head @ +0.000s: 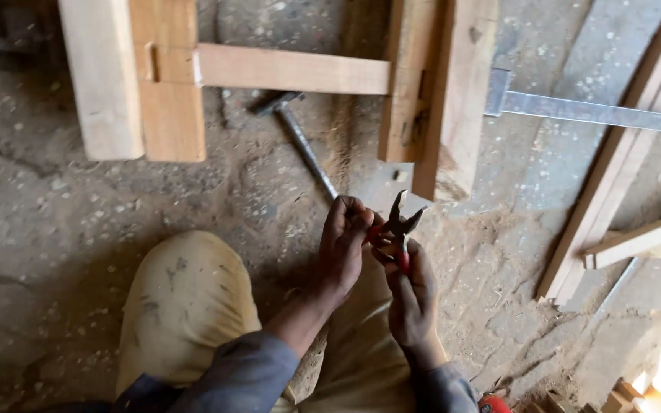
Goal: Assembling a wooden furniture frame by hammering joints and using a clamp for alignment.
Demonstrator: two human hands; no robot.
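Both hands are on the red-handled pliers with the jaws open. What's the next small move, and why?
Probably squeeze the pliers shut. Their jaws gape, pointing up toward the wooden frame, with a handle in each of the left hand and right hand.

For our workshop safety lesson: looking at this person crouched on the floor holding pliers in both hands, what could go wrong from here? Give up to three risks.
1. The pliers stand open between the left hand and right hand; closing them might pinch a finger.
2. The hammer lies on the floor just ahead, an easy thing to trip over or kneel on.
3. The wooden frame and loose wooden strips crowd the dusty floor, so standing up could mean a stumble.
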